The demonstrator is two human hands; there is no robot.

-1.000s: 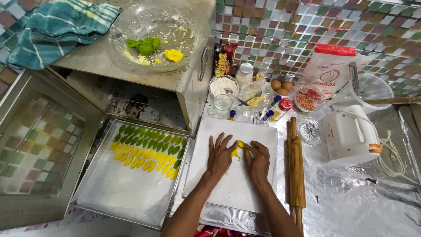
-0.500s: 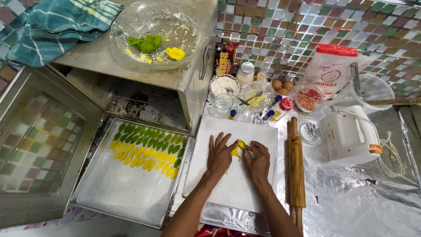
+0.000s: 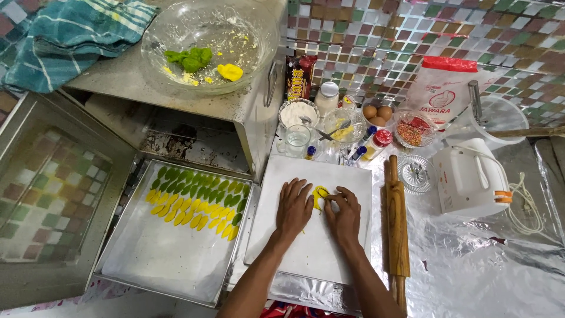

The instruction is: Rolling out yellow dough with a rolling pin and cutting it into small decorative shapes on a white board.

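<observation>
Left hand (image 3: 293, 207) flat, open, on white board (image 3: 312, 247); right hand (image 3: 343, 213) grip pinching yellow dough (image 3: 319, 195).

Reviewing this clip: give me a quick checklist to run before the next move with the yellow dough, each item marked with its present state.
1. Yellow dough lies on the white board: ok.
2. Left hand flat on board beside dough: ok.
3. Right hand fingertips on dough: ok.
4. Tray has bare space below the leaf pieces: ok.
5. Rolling pin lies off the board, apart from the hands: ok.
6. Dough sticking to board: cannot tell.
</observation>
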